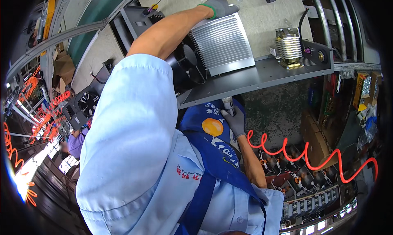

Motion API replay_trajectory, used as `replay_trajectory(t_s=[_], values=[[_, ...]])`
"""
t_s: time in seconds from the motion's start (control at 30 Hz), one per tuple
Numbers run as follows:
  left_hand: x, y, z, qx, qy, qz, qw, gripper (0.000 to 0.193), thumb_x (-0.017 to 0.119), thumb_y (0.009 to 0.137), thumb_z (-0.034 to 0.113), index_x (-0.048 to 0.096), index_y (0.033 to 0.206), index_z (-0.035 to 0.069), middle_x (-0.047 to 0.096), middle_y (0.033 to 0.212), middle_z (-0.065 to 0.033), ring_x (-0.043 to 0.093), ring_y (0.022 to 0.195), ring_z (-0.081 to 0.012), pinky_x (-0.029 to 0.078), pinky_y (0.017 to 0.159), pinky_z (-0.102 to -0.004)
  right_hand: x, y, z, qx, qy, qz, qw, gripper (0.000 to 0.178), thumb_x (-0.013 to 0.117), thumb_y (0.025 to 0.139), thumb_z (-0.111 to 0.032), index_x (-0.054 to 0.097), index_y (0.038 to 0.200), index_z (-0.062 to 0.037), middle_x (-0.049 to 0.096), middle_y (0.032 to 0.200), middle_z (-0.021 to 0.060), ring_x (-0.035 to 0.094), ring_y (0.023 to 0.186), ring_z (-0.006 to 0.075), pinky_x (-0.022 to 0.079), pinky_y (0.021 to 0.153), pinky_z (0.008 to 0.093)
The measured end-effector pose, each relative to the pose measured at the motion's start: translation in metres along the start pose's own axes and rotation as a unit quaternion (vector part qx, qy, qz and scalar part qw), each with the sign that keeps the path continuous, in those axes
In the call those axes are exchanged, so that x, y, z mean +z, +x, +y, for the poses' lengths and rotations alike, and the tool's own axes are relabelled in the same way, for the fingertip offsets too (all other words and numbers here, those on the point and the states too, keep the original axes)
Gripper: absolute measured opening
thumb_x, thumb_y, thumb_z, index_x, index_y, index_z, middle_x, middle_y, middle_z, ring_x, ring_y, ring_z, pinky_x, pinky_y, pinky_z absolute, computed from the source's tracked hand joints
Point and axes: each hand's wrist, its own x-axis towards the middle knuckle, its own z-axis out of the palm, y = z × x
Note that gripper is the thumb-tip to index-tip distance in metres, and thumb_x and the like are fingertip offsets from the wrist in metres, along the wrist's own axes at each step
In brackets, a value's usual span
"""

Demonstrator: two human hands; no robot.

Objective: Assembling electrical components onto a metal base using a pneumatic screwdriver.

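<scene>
A silver finned heat sink (pixel 223 44) stands on a dark grey metal chassis (pixel 254 80) at the edge of the bench. My left hand (pixel 221 7), in a grey glove with a green cuff, reaches across and closes over the heat sink's far edge. Below the chassis's near edge, my right hand (pixel 235 122), also gloved, is wrapped round an air screwdriver (pixel 228 106), its silvery end up against the chassis edge. A black round fan (pixel 189 65) sits just left of the heat sink. Toward the chassis's right end stands a ribbed metal coil part (pixel 287 47).
A red coiled air hose (pixel 305 157) runs right from beside my right wrist. Metal rails (pixel 331 22) rise at the back right. Several units with wires (pixel 303 177) fill a rack at lower right. Another fan unit (pixel 88 104) and a person in purple (pixel 76 143) are at left.
</scene>
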Motion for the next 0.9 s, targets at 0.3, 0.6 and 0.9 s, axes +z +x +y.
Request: replay_trajectory(t_s=[0.3,0.6,0.9], values=[[0.011,-0.003,0.007,-0.108,-0.086,0.037,0.990,0.074,0.045,0.085,0.065,0.072,0.111,0.002,0.067,0.116,-0.0242,0.065,0.107,-0.0380,0.048,0.092,-0.0436,0.012,-0.002,0.001,-0.016,-0.006,0.033,0.999,0.035,0.080,0.077,-0.028,0.066,0.094,-0.0016,0.069,0.078,0.0106,0.063,0.070,0.0149,0.050,0.066,0.0331],[0.015,-0.005,0.007,-0.093,-0.105,0.073,0.987,0.075,0.043,0.084,0.066,0.070,0.115,0.004,0.065,0.122,-0.0230,0.063,0.111,-0.0366,0.046,0.094,-0.0436,0.016,-0.008,-0.005,-0.063,-0.082,0.111,0.988,0.033,0.079,0.078,-0.028,0.064,0.091,-0.0015,0.067,0.076,0.0110,0.061,0.069,0.0136,0.049,0.065,0.0338],[0.010,-0.010,0.013,-0.127,-0.115,0.051,0.984,0.076,0.043,0.083,0.066,0.069,0.117,0.003,0.065,0.123,-0.0221,0.062,0.114,-0.0352,0.047,0.094,-0.0426,0.016,-0.006,-0.006,-0.030,-0.068,0.089,0.993,0.035,0.078,0.078,-0.030,0.064,0.093,-0.0024,0.068,0.082,0.0154,0.069,0.075,0.0282,0.051,0.068,0.0376]])
